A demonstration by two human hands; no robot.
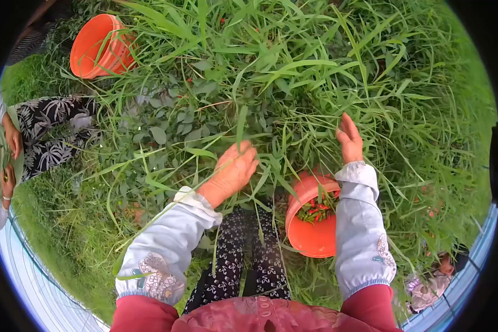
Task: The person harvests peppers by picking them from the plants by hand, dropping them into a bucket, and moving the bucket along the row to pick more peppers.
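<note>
My left hand [231, 172] is closed among long grass blades at the middle of the head view, its fingers curled down; what they grip, if anything, is hidden. To the right, my right hand [350, 139] is raised beside the grass with its fingers extended, above an orange bucket [311, 237]. Red and green peppers [315, 211] lie inside that bucket, which stands tilted by my right sleeve. Leafy plants [159, 134] grow under the grass left of my hands.
Another orange bucket [109, 52] lies tipped in the grass at the upper left. A person in patterned trousers [50, 130] is at the left edge, both hands showing. Another person [431, 285] is at the lower right. Tall grass [426, 122] surrounds everything.
</note>
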